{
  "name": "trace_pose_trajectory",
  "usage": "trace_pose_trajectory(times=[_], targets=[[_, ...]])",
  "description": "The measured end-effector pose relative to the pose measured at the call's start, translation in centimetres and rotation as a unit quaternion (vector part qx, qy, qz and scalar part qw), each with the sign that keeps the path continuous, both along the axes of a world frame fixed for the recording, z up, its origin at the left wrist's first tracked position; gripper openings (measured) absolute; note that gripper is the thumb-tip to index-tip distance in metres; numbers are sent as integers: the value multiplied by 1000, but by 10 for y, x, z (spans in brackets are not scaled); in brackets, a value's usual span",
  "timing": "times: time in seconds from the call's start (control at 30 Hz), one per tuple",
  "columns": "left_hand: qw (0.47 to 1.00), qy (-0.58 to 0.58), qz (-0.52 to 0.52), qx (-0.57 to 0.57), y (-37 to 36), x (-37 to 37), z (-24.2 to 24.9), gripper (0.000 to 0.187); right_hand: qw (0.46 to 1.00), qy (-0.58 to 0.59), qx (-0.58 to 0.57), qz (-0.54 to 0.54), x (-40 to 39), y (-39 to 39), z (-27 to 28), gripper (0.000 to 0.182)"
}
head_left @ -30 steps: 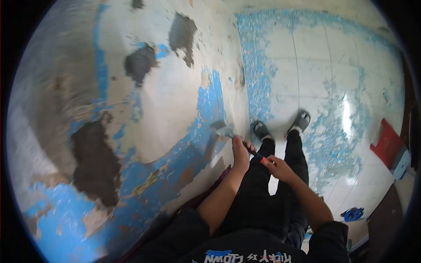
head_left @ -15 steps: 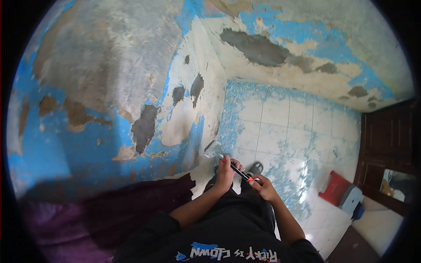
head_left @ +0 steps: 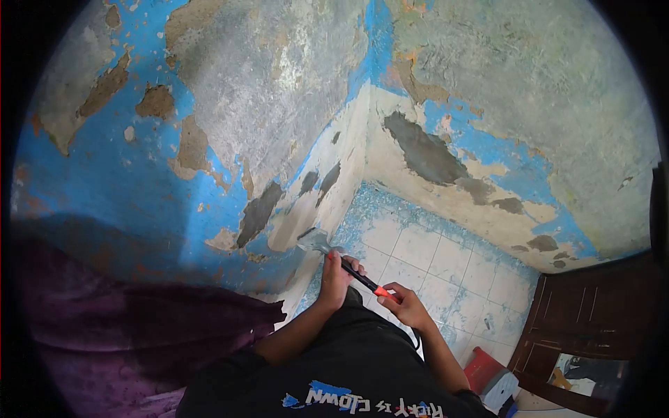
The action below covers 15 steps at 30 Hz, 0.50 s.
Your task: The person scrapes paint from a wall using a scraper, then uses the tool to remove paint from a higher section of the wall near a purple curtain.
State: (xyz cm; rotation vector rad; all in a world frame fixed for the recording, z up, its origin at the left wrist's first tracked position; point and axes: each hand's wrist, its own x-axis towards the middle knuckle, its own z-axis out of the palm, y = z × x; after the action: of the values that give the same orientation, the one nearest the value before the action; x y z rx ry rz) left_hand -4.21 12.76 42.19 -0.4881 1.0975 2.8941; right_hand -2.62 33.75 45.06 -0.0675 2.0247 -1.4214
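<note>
A long-handled paint scraper (head_left: 360, 278) with a wide metal blade and a black-and-red handle slants across in front of my body. My left hand (head_left: 336, 280) is wrapped around the handle just below the blade. The red end of the handle sits in the closed fingers of my right hand (head_left: 403, 305). Close by the lower part of the peeling blue wall (head_left: 139, 230), the blade (head_left: 313, 240) overlaps a patch of bare, pale plaster in this view.
Blue paint flakes lie scattered over the white floor tiles (head_left: 418, 254). Purple cloth (head_left: 104, 327) hangs or lies along the lower left. At the right stand a dark wooden cabinet (head_left: 578, 306) and a red-and-grey object (head_left: 488, 373). A second peeling wall (head_left: 516, 90) meets the corner.
My view has turned up and toward the left wall, so more wall shows. Both hands still grip the scraper, which now appears slightly further left.
</note>
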Motion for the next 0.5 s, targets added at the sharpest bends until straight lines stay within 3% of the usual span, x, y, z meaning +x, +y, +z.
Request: trace_pose_trajectory(times=[0.17,0.27,0.5], targets=[[993,-91,-34,-63,-26,-50,2,36,995,-79,-53,-9,-31,-18,12,31],[991,-73,-66,-87,-36,-84,10,31,987,-106,-114,-30,-47,-40,12,30],[988,-94,35,-119,-56,-133,16,33,960,-143,-241,-10,-91,-94,-34,30]])
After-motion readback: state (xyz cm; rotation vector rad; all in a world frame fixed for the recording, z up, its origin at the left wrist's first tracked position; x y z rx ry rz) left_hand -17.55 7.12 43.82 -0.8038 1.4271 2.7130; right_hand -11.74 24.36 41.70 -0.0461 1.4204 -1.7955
